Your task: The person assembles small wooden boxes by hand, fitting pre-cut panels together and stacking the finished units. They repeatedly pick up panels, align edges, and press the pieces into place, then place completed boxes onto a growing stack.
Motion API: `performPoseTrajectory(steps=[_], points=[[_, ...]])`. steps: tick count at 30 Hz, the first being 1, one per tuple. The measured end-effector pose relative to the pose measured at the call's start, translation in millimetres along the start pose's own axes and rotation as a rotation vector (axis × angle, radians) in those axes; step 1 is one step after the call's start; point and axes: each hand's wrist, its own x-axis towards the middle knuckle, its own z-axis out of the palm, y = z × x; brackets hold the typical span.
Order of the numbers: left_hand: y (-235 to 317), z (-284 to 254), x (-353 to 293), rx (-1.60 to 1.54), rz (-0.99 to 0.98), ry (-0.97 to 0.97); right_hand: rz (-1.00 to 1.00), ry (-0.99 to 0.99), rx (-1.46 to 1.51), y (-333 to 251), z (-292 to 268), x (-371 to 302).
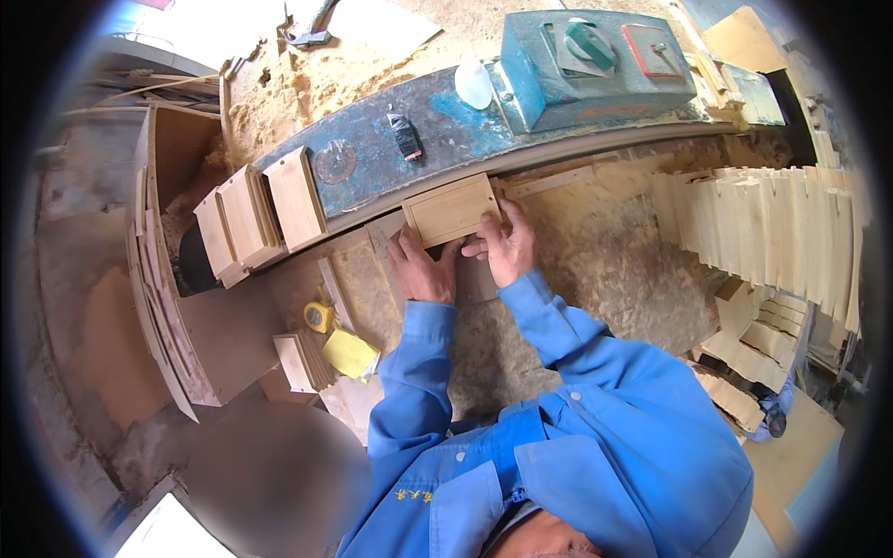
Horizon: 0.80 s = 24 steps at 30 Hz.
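A small rectangular wooden panel [451, 212], with a line running round inside its edges, is held between my two hands. My left hand [422, 268] grips its left end, and my right hand [507, 245] has its fingers bent over the right end. The panel's far edge lies against or very close to the brown strip [577, 156] along the front of a blue-green machine [372, 177]; whether they touch I cannot tell. Beneath my hands is a flat board [476, 279], partly covered by them.
Stacked wooden panels [296, 200] stand on the machine's left end. A control box [595, 70] with a green knob sits on top, near a black-handled object [405, 136]. Upright wooden pieces [763, 228] line the right. A yellow tape measure [318, 316] lies left of my arm.
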Motion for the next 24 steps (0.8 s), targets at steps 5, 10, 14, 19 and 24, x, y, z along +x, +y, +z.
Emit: performPoseTrajectory(steps=[5,10,14,19,24], points=[[-1.7,2.5,0.5,0.003,0.003,0.015,-0.002,0.020,0.022,-0.6,3.9,1.5],[-2.4,2.5,1.4,-0.018,-0.013,-0.011,-0.060,-0.003,0.041,-3.5,4.4,0.0],[-3.0,2.1,1.7,-0.008,-0.021,-0.018,-0.075,-0.009,0.021,-3.2,4.6,0.5],[-4.8,5.0,0.5,-0.015,0.004,0.021,-0.092,0.000,0.039,-0.3,4.9,3.0],[-2.0,3.1,2.5,-0.004,0.046,0.078,-0.036,-0.010,0.027,-3.1,5.0,5.2]])
